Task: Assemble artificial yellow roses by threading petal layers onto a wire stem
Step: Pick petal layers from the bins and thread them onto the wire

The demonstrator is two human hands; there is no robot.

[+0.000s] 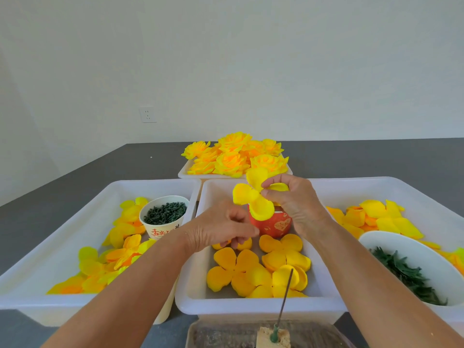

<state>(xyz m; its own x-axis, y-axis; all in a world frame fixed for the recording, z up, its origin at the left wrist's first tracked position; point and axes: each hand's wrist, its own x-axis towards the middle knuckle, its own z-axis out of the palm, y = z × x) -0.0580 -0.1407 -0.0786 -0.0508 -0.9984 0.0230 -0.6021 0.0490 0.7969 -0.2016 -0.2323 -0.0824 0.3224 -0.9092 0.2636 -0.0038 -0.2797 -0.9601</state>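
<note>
The right hand (296, 204) pinches a bright yellow four-lobed fabric petal layer (253, 197) at its middle and holds it up above the middle white plastic tray (190, 292). The left hand (223, 227) is just beside it, fingers loosely curled; whether it holds anything I cannot tell. A thin dark wire stem (285, 295) stands tilted in a beige block (273, 339) near the tray's front wall, over more orange-yellow petal layers (251, 270).
</note>
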